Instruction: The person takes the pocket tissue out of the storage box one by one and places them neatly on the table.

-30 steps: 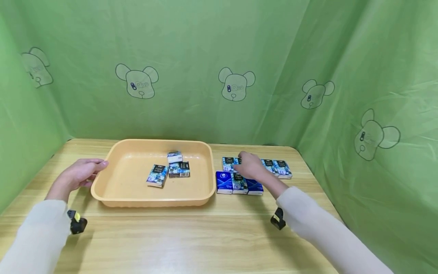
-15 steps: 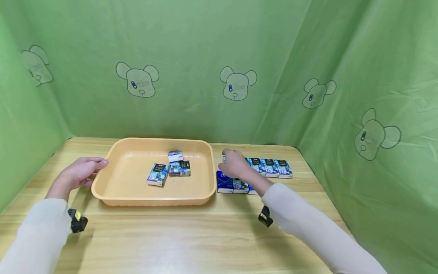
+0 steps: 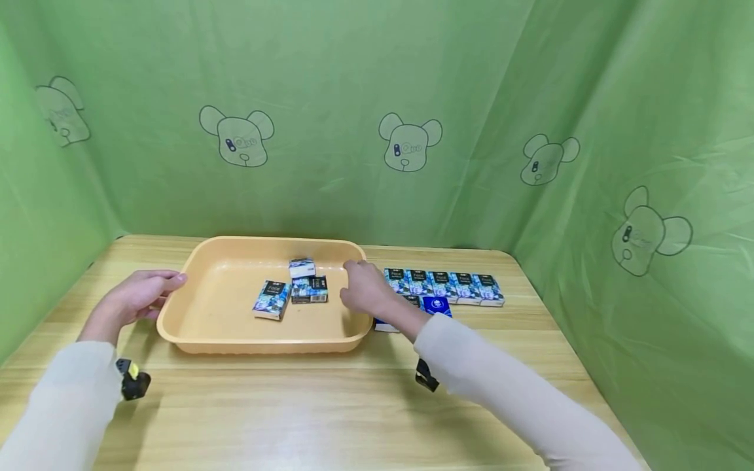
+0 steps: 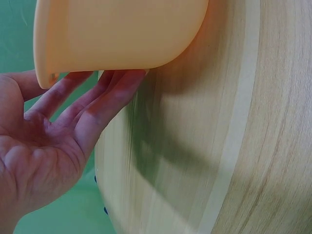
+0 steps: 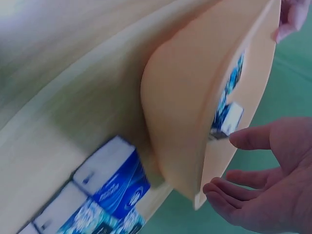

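A shallow orange tray sits at the left of the wooden table. My left hand holds its left rim, thumb over the edge and fingers against the outer wall. Over the right rim reaches my right hand; in the right wrist view its thumb and fingers are apart with nothing between them. Three small tissue packs lie in the tray: a flowered pack, another pack and a third pack behind it, white side showing.
Right of the tray, several flowered tissue packs form a back row. In front is a shorter row with a blue tissue pack, partly hidden by my right forearm. A green curtain encloses the table behind and at the sides.
My right hand has moved left from above the tissue rows to over the tray's right rim, uncovering the back row. The left hand, tray and its packs stay put.
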`<control>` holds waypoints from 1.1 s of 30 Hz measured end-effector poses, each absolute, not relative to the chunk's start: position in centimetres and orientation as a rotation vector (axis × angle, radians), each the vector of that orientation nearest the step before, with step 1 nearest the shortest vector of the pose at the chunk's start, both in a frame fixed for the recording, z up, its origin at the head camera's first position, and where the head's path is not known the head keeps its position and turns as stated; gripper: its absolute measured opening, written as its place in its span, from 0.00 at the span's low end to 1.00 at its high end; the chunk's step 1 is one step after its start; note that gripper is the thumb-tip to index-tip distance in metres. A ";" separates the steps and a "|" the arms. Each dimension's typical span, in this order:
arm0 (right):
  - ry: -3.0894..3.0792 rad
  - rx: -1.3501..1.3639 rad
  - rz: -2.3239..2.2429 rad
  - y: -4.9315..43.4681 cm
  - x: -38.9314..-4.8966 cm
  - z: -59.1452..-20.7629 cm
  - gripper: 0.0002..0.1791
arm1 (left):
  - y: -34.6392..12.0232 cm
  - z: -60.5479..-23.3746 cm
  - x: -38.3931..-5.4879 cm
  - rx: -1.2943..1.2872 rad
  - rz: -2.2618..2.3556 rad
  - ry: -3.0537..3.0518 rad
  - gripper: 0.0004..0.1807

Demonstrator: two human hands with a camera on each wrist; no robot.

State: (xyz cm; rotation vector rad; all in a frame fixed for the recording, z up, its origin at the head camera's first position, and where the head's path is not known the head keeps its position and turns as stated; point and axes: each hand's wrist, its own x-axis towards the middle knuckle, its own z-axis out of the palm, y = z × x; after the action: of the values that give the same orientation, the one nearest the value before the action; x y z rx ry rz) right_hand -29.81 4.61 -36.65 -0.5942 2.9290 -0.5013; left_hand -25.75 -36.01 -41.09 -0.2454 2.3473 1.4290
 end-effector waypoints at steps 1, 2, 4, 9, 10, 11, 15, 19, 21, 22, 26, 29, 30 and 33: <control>2.923 -0.602 -0.484 4.2 -29.7 -36.8 0.30 | -36.0 -41.1 -25.8 -0.246 1.428 2.347 0.41; 2.910 -0.600 -0.475 3.9 -29.5 -36.8 0.30 | -36.0 -41.1 -25.8 -0.247 1.427 2.346 0.41; 2.890 -0.600 -0.454 3.2 -29.2 -37.1 0.31 | -36.1 -41.1 -25.8 -0.246 1.421 2.348 0.41; 2.861 -0.630 -0.391 1.5 -28.8 -37.9 0.31 | -36.1 -41.2 -25.9 -0.244 1.413 2.348 0.42; 2.854 -0.638 -0.387 1.2 -28.7 -38.1 0.31 | -36.1 -41.2 -25.9 -0.246 1.417 2.345 0.42; 2.846 -0.650 -0.385 0.9 -28.6 -38.2 0.30 | -36.1 -41.2 -25.9 -0.247 1.420 2.342 0.42; 2.811 -0.679 -0.379 -0.1 -28.3 -38.6 0.30 | -36.1 -41.2 -25.9 -0.255 1.424 2.338 0.42; 2.792 -0.686 -0.335 -0.6 -28.2 -39.1 0.31 | -36.1 -41.2 -25.9 -0.252 1.420 2.338 0.42; 2.781 -0.671 -0.339 -0.8 -28.2 -39.2 0.32 | -36.1 -41.2 -25.9 -0.253 1.418 2.340 0.42; 2.775 -0.661 -0.345 -0.8 -28.2 -39.3 0.32 | -36.1 -41.2 -25.9 -0.255 1.419 2.339 0.42; 2.737 -0.635 -0.355 -0.9 -28.1 -39.4 0.31 | -36.2 -41.3 -25.9 -0.261 1.430 2.330 0.42; 2.724 -0.635 -0.333 -0.9 -28.1 -39.5 0.30 | -36.2 -41.2 -25.9 -0.263 1.439 2.323 0.42; 2.724 -0.639 -0.322 -0.9 -28.1 -39.5 0.30 | -36.1 -41.2 -25.9 -0.264 1.439 2.323 0.42; 2.734 -0.659 -0.296 -0.9 -28.1 -39.6 0.29 | -36.1 -41.1 -25.8 -0.267 1.438 2.322 0.42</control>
State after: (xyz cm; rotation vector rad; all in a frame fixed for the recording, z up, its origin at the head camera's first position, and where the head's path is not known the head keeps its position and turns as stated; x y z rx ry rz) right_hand -28.13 -0.92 -39.62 -0.6590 2.7336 -0.2960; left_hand -25.80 -36.08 -41.14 -0.2670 2.3225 1.4376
